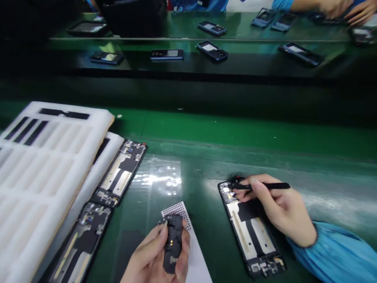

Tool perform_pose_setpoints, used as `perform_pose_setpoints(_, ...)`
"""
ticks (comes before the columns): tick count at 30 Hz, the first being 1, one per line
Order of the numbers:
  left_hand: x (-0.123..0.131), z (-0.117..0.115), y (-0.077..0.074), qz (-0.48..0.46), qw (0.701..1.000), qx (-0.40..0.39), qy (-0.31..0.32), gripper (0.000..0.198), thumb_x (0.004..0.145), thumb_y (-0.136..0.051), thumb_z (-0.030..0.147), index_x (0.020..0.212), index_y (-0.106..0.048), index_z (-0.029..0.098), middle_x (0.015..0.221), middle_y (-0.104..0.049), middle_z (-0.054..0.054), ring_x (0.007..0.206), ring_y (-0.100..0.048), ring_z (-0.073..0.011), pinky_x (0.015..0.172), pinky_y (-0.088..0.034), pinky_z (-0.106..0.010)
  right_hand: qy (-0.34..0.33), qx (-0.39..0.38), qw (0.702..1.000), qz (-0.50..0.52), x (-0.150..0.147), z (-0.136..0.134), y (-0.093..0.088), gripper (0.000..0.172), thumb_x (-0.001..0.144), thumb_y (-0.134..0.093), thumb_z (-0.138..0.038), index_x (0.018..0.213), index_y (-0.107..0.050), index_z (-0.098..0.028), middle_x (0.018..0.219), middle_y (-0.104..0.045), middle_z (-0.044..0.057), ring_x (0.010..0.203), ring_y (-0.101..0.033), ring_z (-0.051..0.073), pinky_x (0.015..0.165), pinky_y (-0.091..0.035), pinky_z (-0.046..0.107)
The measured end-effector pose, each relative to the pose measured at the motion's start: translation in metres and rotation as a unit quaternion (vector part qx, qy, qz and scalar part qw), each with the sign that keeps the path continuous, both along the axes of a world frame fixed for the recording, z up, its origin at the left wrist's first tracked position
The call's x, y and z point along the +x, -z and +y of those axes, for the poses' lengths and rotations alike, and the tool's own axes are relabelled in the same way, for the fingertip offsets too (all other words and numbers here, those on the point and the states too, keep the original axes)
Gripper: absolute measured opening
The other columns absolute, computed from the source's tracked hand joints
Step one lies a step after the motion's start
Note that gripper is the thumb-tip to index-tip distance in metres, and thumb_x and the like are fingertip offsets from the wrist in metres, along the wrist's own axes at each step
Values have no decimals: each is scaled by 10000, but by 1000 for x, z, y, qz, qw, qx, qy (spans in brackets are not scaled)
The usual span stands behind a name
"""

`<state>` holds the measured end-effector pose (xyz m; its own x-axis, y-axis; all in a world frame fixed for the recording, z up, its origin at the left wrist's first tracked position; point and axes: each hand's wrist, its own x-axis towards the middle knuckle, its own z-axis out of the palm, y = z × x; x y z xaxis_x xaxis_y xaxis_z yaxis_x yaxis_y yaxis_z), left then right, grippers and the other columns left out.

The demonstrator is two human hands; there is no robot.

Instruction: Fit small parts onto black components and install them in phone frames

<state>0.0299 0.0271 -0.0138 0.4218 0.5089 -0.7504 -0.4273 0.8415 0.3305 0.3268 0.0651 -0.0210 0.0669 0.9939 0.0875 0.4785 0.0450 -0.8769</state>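
My left hand (156, 251) grips a small black plastic phone part (173, 243) with gold contacts, held above a white sheet (196, 259) with rows of black dots. My right hand (277, 208) pinches black tweezers (273, 186). Their tips meet the top end of an opened phone (250, 232) lying on the green table; the exact contact point is partly covered by my fingers. Inside that phone show a bare circuit board, a silvery battery bay and a black strip. Two more opened phones, an upper one (122, 171) and a lower one (82, 239), lie to the left.
White foam trays (38, 165) with slots, some holding black strips, are stacked at the left. A clear film (160, 173) lies mid-table. Beyond, a raised shelf carries several keypad handsets (212, 51). A co-worker's hands (347, 10) are at the far right.
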Motion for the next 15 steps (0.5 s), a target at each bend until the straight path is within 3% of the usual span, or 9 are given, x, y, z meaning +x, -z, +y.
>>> perform_pose_setpoints(8,12,5,-9,-120,990,-2,-69,333,987,-545,373,1110,-691,101,927,-642,-107,631,-594,-110,482,-390,-194,6,38,998,-52,3,-1,1,430,1005,-529,-372,663,-768,-271,854,-769,48,681,-747,196,543,-647,268)
perform_pose_setpoints(15,8,4,-3,-187,981,-8,-57,416,993,-510,396,1171,-680,61,948,-615,-115,673,-614,-121,528,-421,-214,13,35,997,-72,4,-4,6,442,1004,-531,-370,640,-764,-280,879,-764,51,719,-752,213,557,-654,302)
